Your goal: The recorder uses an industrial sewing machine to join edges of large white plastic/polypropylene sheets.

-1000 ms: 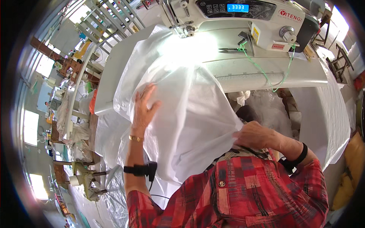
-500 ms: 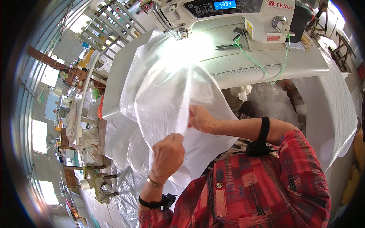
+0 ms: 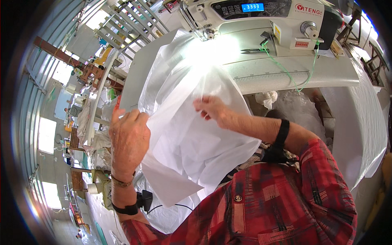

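Note:
A white, slightly sheer plastic-like sheet [image 3: 179, 134] runs from under the needle area of a sewing machine [image 3: 253, 16] down toward my lap, in loose folds. My left hand [image 3: 130, 139] is closed at the sheet's left side, with the sheet's edge running into it and a bit of white showing by the fingertips. The grip itself is partly hidden behind the knuckles. Over the middle of the sheet hovers my right hand [image 3: 212, 110], fingers loosely bent and apart, with nothing visible between them. A lower flap of the sheet hangs in a point near my shirt.
Dark thread snips [image 3: 251, 51] lie on the machine bed [image 3: 286, 69], near a green cord [image 3: 281, 69] looped from the machine. More white sheeting [image 3: 355, 126] drapes at the right. A slatted rack [image 3: 126, 24] stands at the back left. The machine's lamp glares over the needle.
My left hand has swung left and up, spreading the sheet's edge outward. My right hand has come off the fold and risen slightly, its fingers loosened. The view has shifted a little.

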The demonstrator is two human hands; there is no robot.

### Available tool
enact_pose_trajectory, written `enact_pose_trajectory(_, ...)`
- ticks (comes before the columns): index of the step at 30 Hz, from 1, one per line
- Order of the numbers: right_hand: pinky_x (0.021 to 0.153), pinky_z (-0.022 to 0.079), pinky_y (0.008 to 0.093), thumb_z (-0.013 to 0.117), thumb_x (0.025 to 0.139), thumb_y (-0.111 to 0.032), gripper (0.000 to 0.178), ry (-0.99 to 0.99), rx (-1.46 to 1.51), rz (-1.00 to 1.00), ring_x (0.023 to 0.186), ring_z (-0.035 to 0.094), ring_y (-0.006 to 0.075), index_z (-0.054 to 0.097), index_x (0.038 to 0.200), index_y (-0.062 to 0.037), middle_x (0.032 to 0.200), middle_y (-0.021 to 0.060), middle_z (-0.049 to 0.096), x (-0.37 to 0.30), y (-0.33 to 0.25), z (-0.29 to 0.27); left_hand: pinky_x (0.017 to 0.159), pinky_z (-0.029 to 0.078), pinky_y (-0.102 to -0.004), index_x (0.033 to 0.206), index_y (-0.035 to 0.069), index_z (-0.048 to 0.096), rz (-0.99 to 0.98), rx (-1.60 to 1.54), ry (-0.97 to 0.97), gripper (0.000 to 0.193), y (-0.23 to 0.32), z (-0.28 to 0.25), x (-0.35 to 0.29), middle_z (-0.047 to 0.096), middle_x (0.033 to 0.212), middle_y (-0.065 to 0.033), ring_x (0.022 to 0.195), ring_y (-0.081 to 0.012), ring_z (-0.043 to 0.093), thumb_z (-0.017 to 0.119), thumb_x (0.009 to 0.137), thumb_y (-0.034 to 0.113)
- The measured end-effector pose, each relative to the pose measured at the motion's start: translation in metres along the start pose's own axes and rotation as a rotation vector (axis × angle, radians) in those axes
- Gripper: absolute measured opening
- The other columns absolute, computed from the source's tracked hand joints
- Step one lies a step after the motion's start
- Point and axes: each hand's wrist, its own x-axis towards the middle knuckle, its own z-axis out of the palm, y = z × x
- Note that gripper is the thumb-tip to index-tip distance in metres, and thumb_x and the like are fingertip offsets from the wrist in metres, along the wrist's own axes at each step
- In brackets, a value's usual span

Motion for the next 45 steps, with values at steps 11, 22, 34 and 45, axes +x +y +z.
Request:
enact_pose_trajectory(11, 0.076, 0.049, 0.0388, 0.064, 0.092, -0.027, 0.027, -0.504, -0.273, -0.647, 0.083, 0.064, 0.0241, 0.067, 0.093, 0.0, 0.079, 0.0076, 0.065, -0.129, 0.027, 0.014, 0.079, 0.044, -0.042, 0.081, 0.005, 0.059, 0.207, -0.441, -0.112, 0.008, 0.04, 0.02, -0.011, 0.055, 0.071, -0.0101, 0.071, -0.0308, 0.058, 0.059, 0.073, 0.003)
enact_pose_trajectory(22, 0.056, 0.043, 0.0482, 0.056, 0.094, -0.017, 0.02, -0.448, -0.936, -0.545, 0.064, 0.059, 0.0411, 0.046, 0.093, -0.0004, 0.066, 0.0191, 0.057, -0.132, 0.04, -0.004, 0.052, 0.044, -0.0362, 0.092, 0.001, 0.05, -0.342, -1.148, -0.351, 0.012, 0.103, 0.112, -0.061, 0.051, 0.063, -0.0154, 0.055, -0.0326, 0.054, 0.058, 0.084, 0.005)
enact_pose_trajectory(34, 0.046, 0.043, 0.0422, 0.061, 0.089, -0.018, 0.022, -0.607, -1.236, -0.679, 0.053, 0.059, 0.0319, 0.045, 0.093, -0.0034, 0.066, 0.0109, 0.056, -0.127, 0.035, 0.003, 0.067, 0.044, -0.0251, 0.101, -0.001, 0.056, -0.28, -1.479, -0.196, 0.014, 0.111, 0.13, -0.071, 0.059, 0.077, -0.0061, 0.069, -0.0131, 0.051, 0.049, 0.096, 0.01)
enact_pose_trajectory(45, 0.06, 0.05, 0.0385, 0.061, 0.078, -0.012, 0.02, -0.722, -1.3, -0.884, 0.074, 0.065, 0.0293, 0.053, 0.092, -0.0015, 0.08, 0.0107, 0.059, -0.127, 0.018, -0.009, 0.064, 0.04, -0.018, 0.089, 0.003, 0.059, -0.75, -1.861, -0.163, 0.012, 0.13, 0.135, -0.059, 0.058, 0.078, 0.0053, 0.071, -0.0014, 0.049, 0.063, 0.094, 0.014)
